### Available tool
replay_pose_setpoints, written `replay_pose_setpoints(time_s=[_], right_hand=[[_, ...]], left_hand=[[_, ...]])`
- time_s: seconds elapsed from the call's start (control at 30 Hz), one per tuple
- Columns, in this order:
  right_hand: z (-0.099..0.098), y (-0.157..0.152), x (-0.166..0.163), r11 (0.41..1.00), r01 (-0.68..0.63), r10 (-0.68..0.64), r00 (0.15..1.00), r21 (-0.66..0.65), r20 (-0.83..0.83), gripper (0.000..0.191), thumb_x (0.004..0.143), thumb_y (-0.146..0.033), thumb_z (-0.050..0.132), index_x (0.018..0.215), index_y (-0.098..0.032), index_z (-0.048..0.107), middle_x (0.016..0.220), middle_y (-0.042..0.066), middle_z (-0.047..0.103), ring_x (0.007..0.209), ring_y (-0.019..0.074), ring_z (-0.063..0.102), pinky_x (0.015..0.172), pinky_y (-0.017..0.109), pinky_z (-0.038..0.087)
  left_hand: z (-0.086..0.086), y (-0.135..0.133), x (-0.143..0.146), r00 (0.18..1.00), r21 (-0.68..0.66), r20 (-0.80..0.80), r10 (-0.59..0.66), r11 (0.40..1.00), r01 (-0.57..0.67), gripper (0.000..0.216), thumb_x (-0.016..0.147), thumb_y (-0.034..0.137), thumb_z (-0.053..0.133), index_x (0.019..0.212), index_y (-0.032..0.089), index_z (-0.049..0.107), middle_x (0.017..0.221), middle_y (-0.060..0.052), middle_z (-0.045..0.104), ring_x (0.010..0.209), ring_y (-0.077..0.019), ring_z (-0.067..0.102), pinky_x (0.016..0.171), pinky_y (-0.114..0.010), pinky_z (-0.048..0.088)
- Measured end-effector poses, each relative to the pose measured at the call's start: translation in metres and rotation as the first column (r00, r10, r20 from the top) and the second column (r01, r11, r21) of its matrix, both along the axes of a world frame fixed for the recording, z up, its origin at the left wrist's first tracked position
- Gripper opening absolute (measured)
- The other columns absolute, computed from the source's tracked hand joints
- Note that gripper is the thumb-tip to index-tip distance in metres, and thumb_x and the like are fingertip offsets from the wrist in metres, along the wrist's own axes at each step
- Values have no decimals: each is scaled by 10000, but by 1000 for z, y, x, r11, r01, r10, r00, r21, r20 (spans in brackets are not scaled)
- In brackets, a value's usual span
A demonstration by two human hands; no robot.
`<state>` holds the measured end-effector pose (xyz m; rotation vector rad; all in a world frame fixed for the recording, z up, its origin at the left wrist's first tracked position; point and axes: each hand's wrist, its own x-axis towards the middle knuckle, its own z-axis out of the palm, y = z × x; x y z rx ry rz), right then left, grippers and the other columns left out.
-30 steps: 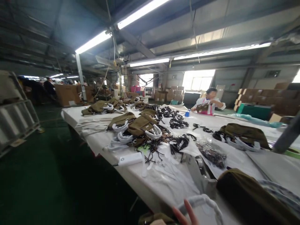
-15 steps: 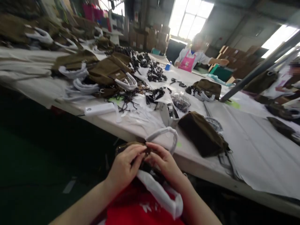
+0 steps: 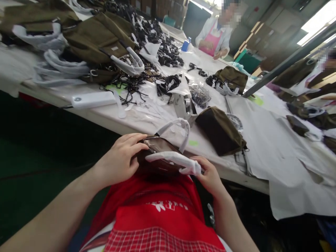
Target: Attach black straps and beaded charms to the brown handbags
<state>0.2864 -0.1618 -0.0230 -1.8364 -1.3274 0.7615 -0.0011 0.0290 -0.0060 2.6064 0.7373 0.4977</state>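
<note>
A brown handbag (image 3: 161,168) rests between my body and the table edge, its zipped top gaping and a pale lining showing. White wrapping covers both of its handles; the near handle (image 3: 173,159) lies across the opening and the far handle (image 3: 174,122) arches up. My left hand (image 3: 124,159) grips the bag's left end by the zip, fingers over the rim and thumb below. At the right end, my right hand (image 3: 207,173) is closed on the bag's edge beside the near handle; its fingertips are partly hidden.
A dark brown bag (image 3: 220,131) lies on the white table (image 3: 273,147) to the right. Olive bags (image 3: 97,38) and tangled black straps (image 3: 168,52) cover the left and back. A white flat device (image 3: 93,100) sits at the front edge. A metal pole (image 3: 286,64) slants up; a co-worker (image 3: 214,35) stands opposite.
My hands have moved apart from the middle of the bag to its two ends. The bag's top is now spread open. My view has tipped down.
</note>
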Motion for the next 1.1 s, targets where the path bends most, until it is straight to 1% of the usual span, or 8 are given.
replay_pose_setpoints(time_s=[0.1,0.17,0.33,0.53,0.7,0.87,0.93,1.1], right_hand=[[-3,-5,5,979,-189,194,979,-75,67,421,778,-164,645,1193,-228,671,1308,89,606,1215,257,564,1043,401,447],[-11,-4,3,966,-237,248,962,-102,116,461,770,-198,700,1228,-238,660,1361,96,567,1261,270,526,1085,422,406],[-17,25,-15,998,-2,-16,963,66,270,77,817,-203,671,885,-195,705,1048,94,668,1006,261,610,913,419,499],[24,82,-13,972,-137,53,920,193,387,61,846,-164,645,851,-220,670,1041,76,673,1082,266,572,948,430,470],[29,135,-6,974,-173,90,888,147,450,300,738,-34,580,976,-196,665,1132,107,676,1093,274,605,986,451,468],[58,199,-19,897,-239,60,900,372,432,228,850,-133,544,1033,-216,651,1179,92,670,1119,248,605,993,417,465],[66,240,-29,893,-303,111,865,333,490,189,894,-193,545,1034,-209,670,1129,91,692,1087,248,618,978,405,467],[52,358,-60,934,-353,308,718,-55,624,290,965,-234,490,1177,-191,684,1205,84,698,1154,232,608,1020,328,427]], left_hand=[[-12,7,5,998,-17,-66,-13,1000,12,432,723,307,649,1147,226,656,1492,-101,483,1387,-326,411,1180,-554,243],[-22,11,10,1000,-41,-22,10,999,-11,297,731,377,693,971,204,674,1457,-126,507,1363,-340,423,1157,-536,288],[-18,14,12,966,-183,243,85,982,-41,260,837,377,625,661,205,542,1322,-99,599,1226,-276,533,1055,-421,426],[-7,28,-2,843,-309,300,446,882,-357,378,807,555,663,688,207,575,1241,-87,656,1128,-278,605,983,-389,474],[-58,39,9,849,-262,-6,529,818,-512,336,774,522,655,780,188,681,1032,-124,706,1014,-331,641,917,-473,514],[-104,25,20,755,-229,186,629,775,-590,342,802,523,621,880,193,667,1138,-143,682,1104,-343,623,955,-521,510],[-108,20,20,747,-179,258,612,791,-586,336,825,500,613,958,194,654,1173,-145,676,1121,-340,623,954,-534,509],[-102,14,10,776,52,358,520,818,-573,567,830,442,654,1318,200,495,1310,-160,630,1197,-338,608,1002,-537,481]])
